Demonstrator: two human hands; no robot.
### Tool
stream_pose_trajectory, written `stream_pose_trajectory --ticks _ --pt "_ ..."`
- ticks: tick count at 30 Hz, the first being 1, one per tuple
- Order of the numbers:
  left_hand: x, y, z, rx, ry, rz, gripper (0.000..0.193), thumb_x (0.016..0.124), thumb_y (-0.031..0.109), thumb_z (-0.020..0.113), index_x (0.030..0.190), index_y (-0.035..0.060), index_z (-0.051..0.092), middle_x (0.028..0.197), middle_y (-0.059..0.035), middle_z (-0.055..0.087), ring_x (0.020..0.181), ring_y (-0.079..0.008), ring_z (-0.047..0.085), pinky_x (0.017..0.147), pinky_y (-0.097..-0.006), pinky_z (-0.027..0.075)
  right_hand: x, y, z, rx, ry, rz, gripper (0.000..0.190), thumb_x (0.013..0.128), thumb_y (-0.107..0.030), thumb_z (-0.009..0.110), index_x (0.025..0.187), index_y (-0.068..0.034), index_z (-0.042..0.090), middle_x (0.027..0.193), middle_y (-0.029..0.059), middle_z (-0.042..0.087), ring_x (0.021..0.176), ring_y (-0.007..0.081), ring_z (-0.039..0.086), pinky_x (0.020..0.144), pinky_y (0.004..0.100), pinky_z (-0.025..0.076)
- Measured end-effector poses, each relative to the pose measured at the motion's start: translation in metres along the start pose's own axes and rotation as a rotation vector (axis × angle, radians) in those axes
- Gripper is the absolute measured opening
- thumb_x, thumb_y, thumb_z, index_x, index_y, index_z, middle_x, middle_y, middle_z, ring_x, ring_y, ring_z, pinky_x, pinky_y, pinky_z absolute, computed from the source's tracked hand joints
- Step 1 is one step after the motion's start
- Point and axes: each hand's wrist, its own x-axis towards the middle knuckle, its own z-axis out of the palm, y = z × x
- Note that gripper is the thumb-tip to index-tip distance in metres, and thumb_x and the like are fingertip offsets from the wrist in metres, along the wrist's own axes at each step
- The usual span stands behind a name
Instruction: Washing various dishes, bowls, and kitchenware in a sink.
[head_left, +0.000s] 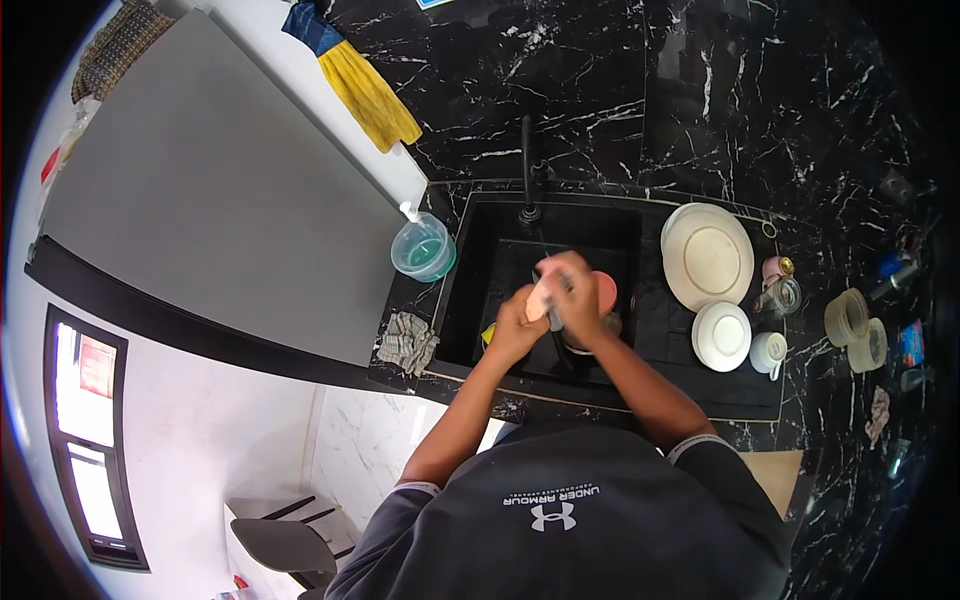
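Observation:
Both hands meet over the black sink (480, 262), below the tap. My left hand (516, 324) grips a small pale pink item (537, 300), blurred and too covered to identify. My right hand (576, 296) curls over the same item from the other side, also blurred by motion. A thin stream of water seems to fall from the black faucet (528, 172) towards the hands. Down in the sink, a round pink object (604, 292) shows beside my right wrist, partly hidden. A bit of something yellow (488, 334) peeks out by my left hand.
Plates (709, 259), bowls (721, 336) and a white cup (768, 352) stand on the drainboard at right. Left of the sink are a tub of green liquid (424, 251) with a pump bottle and a crumpled cloth (408, 343). A grey refrigerator (217, 195) borders the counter.

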Motion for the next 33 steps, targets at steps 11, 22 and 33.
stream_pose_trajectory --ticks 11,22,33 --pt "-0.024 0.004 0.020 -0.093 0.022 -0.025 0.032 0.070 0.004 0.060 0.101 -0.0005 0.051 0.087 -0.0043 0.056 0.082 -0.0103 0.053 0.073 -0.0232 0.043 -0.014 0.066 -0.029 1.109 0.077 1.011 0.009 0.080 -0.014 0.058 0.076 -0.007 0.058 0.076 0.0048 0.061 0.070 0.0172 0.060 0.062 0.0274 0.048" --pt "-0.020 -0.002 0.018 -0.192 -0.120 -0.153 0.036 0.073 0.002 0.062 0.107 -0.0011 0.051 0.096 -0.0060 0.058 0.087 -0.0114 0.055 0.075 -0.0244 0.044 0.023 -0.008 -0.034 -0.009 -0.379 0.168 0.012 0.072 -0.012 0.065 0.075 -0.004 0.058 0.071 0.0030 0.060 0.065 0.0120 0.057 0.060 0.0252 0.046" --pt "-0.023 -0.017 0.008 -0.103 0.034 -0.064 0.022 0.071 -0.001 0.059 0.093 -0.0011 0.056 0.082 -0.0025 0.060 0.072 -0.0069 0.056 0.063 -0.0206 0.045 0.003 -0.012 -0.009 0.119 -0.276 0.053 0.004 0.073 -0.006 0.060 0.074 -0.004 0.058 0.077 0.0067 0.060 0.072 0.0149 0.058 0.063 0.0259 0.045"
